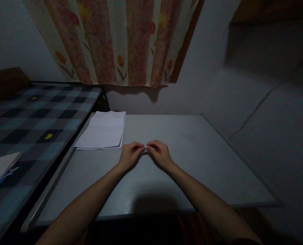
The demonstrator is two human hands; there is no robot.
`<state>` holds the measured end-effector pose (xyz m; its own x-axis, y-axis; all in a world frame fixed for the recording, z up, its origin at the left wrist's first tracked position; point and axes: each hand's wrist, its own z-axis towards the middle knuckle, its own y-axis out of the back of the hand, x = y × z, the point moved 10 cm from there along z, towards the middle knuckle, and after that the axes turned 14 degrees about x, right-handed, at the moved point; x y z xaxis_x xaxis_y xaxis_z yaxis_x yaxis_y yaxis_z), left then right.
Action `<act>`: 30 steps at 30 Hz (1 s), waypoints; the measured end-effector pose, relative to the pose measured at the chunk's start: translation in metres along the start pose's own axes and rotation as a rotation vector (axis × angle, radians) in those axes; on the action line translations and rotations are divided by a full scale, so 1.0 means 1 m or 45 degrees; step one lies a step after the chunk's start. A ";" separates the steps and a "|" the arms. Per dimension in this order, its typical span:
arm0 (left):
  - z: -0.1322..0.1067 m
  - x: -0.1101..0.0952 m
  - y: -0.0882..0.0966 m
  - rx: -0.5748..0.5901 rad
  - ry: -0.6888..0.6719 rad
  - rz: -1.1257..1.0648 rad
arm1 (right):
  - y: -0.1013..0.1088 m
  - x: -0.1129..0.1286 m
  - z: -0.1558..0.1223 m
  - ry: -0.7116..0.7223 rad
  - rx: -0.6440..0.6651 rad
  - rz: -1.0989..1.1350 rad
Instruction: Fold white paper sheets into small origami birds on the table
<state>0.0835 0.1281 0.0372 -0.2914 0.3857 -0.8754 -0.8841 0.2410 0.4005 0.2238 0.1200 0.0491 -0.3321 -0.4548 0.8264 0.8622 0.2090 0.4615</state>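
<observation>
My left hand (130, 155) and my right hand (160, 154) meet fingertip to fingertip over the middle of a grey table (204, 163). Both hands are closed in a pinch on a tiny white piece of paper (146, 147), of which only a sliver shows between the fingers. A stack of white paper sheets (102, 130) lies flat on the table's far left corner, a short way beyond my left hand.
A bed with a dark checked cover (34, 115) runs along the table's left edge, with folded papers (2, 165) lying on it. A flowered curtain (118, 41) hangs on the wall behind. A bare wall (281, 119) closes the right side.
</observation>
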 end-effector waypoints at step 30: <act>0.004 0.011 0.046 -0.323 -0.106 -0.290 | 0.057 -0.007 -0.009 0.110 -0.502 0.040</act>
<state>0.0411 0.1476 0.0469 -0.0546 0.4211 -0.9054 -0.9887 0.1040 0.1081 0.2783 0.1270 0.0667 -0.2847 -0.5281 0.8000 0.9575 -0.1169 0.2636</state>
